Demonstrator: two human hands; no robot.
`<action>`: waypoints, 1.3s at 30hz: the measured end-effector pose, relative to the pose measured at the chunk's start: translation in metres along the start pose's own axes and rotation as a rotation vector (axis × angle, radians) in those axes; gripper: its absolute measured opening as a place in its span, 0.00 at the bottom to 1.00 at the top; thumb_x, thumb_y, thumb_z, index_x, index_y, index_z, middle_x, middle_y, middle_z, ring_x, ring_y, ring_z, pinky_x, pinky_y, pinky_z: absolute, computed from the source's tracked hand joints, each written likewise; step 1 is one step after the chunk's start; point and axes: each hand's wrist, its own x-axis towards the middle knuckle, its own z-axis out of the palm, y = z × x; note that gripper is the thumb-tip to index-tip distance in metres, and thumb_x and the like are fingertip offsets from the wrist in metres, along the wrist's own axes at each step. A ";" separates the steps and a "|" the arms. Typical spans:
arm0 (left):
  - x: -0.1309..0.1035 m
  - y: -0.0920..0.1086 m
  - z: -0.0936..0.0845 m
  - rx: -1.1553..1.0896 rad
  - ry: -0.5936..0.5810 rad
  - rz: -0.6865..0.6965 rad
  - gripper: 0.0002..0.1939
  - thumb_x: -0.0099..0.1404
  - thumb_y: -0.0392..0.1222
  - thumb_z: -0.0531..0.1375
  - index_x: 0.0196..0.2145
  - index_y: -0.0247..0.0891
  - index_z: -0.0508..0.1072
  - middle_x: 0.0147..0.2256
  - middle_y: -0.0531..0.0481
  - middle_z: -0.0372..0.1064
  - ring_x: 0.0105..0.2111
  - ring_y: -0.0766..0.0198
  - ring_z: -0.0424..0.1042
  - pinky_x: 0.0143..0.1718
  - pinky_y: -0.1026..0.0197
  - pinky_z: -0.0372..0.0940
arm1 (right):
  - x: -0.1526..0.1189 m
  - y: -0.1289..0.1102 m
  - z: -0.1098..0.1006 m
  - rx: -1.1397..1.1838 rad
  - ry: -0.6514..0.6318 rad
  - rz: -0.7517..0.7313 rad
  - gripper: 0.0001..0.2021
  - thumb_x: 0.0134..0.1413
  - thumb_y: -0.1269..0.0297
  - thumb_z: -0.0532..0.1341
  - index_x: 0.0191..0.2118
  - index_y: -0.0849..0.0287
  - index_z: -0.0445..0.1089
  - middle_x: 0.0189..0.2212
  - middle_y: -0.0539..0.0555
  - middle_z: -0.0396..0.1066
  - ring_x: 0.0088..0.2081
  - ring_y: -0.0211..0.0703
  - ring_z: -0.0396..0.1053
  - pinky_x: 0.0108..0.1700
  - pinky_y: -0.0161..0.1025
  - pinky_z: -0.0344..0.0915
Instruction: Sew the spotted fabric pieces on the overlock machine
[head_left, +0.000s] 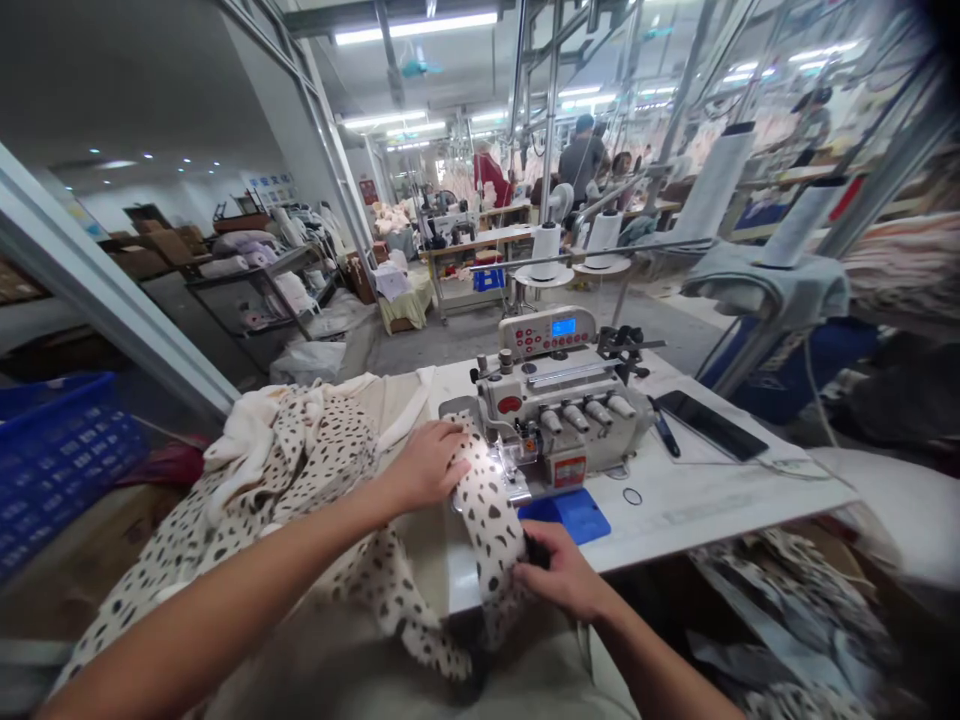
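A strip of white fabric with dark spots runs from the presser foot of a white overlock sewing machine down past the table edge. On the strip's left edge, close to the needle area, my left hand grips the cloth between thumb and fingers. Lower down, my right hand pinches the strip's right edge, where something dark, perhaps trim, shows at the fingers. The strip's lower part hangs in a loop with a dark end. Left of the machine lies a heap of the same spotted fabric.
Right of the machine lie a black phone, a dark pen and a small black ring. A blue plate sits at the machine's front. Thread cones stand behind. A blue basket is at left; people work farther back.
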 end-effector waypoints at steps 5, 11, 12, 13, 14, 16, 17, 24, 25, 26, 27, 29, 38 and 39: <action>-0.025 0.025 -0.009 -0.082 -0.074 0.118 0.19 0.65 0.48 0.61 0.51 0.39 0.72 0.47 0.40 0.68 0.50 0.49 0.66 0.53 0.44 0.64 | 0.009 0.003 0.008 0.070 0.054 0.041 0.15 0.53 0.53 0.67 0.37 0.60 0.77 0.31 0.51 0.74 0.33 0.43 0.67 0.37 0.38 0.64; -0.045 0.050 -0.001 -0.173 -0.075 0.262 0.22 0.66 0.40 0.59 0.57 0.40 0.66 0.57 0.37 0.62 0.59 0.49 0.61 0.60 0.45 0.62 | 0.012 0.005 0.017 0.046 0.158 0.024 0.12 0.55 0.55 0.67 0.33 0.61 0.76 0.28 0.50 0.72 0.31 0.41 0.65 0.36 0.36 0.63; -0.044 0.052 0.001 -0.182 -0.077 0.281 0.23 0.66 0.39 0.58 0.59 0.39 0.65 0.57 0.37 0.63 0.60 0.49 0.61 0.61 0.45 0.62 | 0.010 0.006 0.016 0.065 0.171 0.013 0.12 0.55 0.55 0.66 0.34 0.61 0.76 0.28 0.50 0.72 0.31 0.41 0.65 0.36 0.37 0.63; -0.043 0.053 0.003 -0.191 -0.081 0.293 0.25 0.66 0.38 0.58 0.60 0.38 0.63 0.57 0.37 0.64 0.61 0.50 0.61 0.62 0.45 0.61 | 0.009 0.007 0.015 0.092 0.182 0.003 0.13 0.55 0.54 0.66 0.34 0.61 0.76 0.28 0.50 0.71 0.30 0.40 0.64 0.36 0.37 0.63; -0.041 0.054 0.005 -0.199 -0.085 0.299 0.26 0.66 0.37 0.58 0.61 0.37 0.61 0.58 0.37 0.64 0.61 0.50 0.60 0.62 0.45 0.61 | 0.008 0.008 0.014 0.122 0.191 -0.002 0.13 0.55 0.54 0.66 0.34 0.61 0.75 0.28 0.50 0.71 0.30 0.40 0.64 0.35 0.37 0.63; -0.038 0.055 0.008 -0.200 -0.085 0.299 0.26 0.67 0.37 0.57 0.62 0.35 0.60 0.59 0.36 0.63 0.63 0.51 0.60 0.63 0.45 0.60 | 0.005 0.011 0.013 0.182 0.212 0.005 0.15 0.55 0.52 0.66 0.34 0.60 0.75 0.27 0.50 0.71 0.29 0.40 0.64 0.35 0.37 0.64; -0.037 0.055 0.010 -0.189 -0.078 0.294 0.26 0.67 0.38 0.57 0.62 0.34 0.60 0.60 0.35 0.63 0.63 0.50 0.59 0.64 0.44 0.60 | 0.004 0.012 0.012 0.207 0.226 0.020 0.16 0.55 0.51 0.66 0.34 0.60 0.75 0.27 0.50 0.71 0.29 0.41 0.64 0.34 0.37 0.64; -0.034 0.055 0.015 -0.088 -0.031 0.270 0.28 0.68 0.41 0.56 0.63 0.30 0.57 0.60 0.31 0.62 0.63 0.47 0.60 0.62 0.41 0.62 | 0.002 0.022 0.013 0.313 0.323 0.116 0.17 0.55 0.49 0.67 0.35 0.61 0.75 0.27 0.51 0.71 0.28 0.40 0.64 0.33 0.37 0.63; -0.034 0.056 0.016 -0.075 -0.026 0.263 0.28 0.68 0.41 0.56 0.63 0.29 0.57 0.60 0.31 0.62 0.63 0.47 0.60 0.62 0.42 0.62 | 0.002 0.022 0.013 0.318 0.321 0.114 0.17 0.55 0.49 0.66 0.35 0.61 0.75 0.27 0.51 0.71 0.28 0.39 0.64 0.33 0.36 0.63; -0.034 0.056 0.016 -0.062 -0.017 0.259 0.28 0.68 0.41 0.56 0.63 0.28 0.58 0.60 0.31 0.63 0.63 0.46 0.60 0.62 0.42 0.62 | 0.002 0.023 0.013 0.321 0.318 0.111 0.17 0.56 0.49 0.66 0.35 0.61 0.75 0.27 0.51 0.71 0.28 0.39 0.64 0.33 0.36 0.63; -0.034 0.056 0.016 -0.047 -0.006 0.258 0.27 0.68 0.41 0.57 0.62 0.28 0.59 0.60 0.31 0.63 0.63 0.46 0.60 0.62 0.42 0.62 | 0.002 0.023 0.013 0.323 0.315 0.106 0.17 0.56 0.49 0.66 0.35 0.61 0.75 0.27 0.50 0.71 0.28 0.39 0.63 0.33 0.36 0.63; -0.033 0.057 0.016 -0.017 0.022 0.265 0.25 0.68 0.42 0.57 0.60 0.30 0.63 0.59 0.32 0.63 0.63 0.45 0.59 0.62 0.41 0.61 | 0.001 0.024 0.013 0.319 0.316 0.096 0.17 0.57 0.49 0.65 0.35 0.60 0.75 0.27 0.50 0.71 0.28 0.39 0.64 0.33 0.36 0.63; -0.027 0.069 0.017 0.068 0.094 0.321 0.14 0.70 0.38 0.54 0.51 0.34 0.71 0.48 0.38 0.71 0.49 0.52 0.69 0.50 0.48 0.67 | 0.003 0.026 0.015 0.264 0.369 0.083 0.19 0.58 0.46 0.63 0.33 0.60 0.74 0.27 0.50 0.70 0.28 0.39 0.63 0.34 0.36 0.64; -0.026 0.071 0.017 0.075 0.088 0.315 0.14 0.71 0.38 0.54 0.51 0.34 0.71 0.47 0.38 0.71 0.48 0.52 0.69 0.49 0.48 0.67 | 0.003 0.025 0.016 0.264 0.373 0.078 0.19 0.58 0.46 0.63 0.32 0.60 0.74 0.26 0.50 0.70 0.28 0.39 0.63 0.34 0.36 0.64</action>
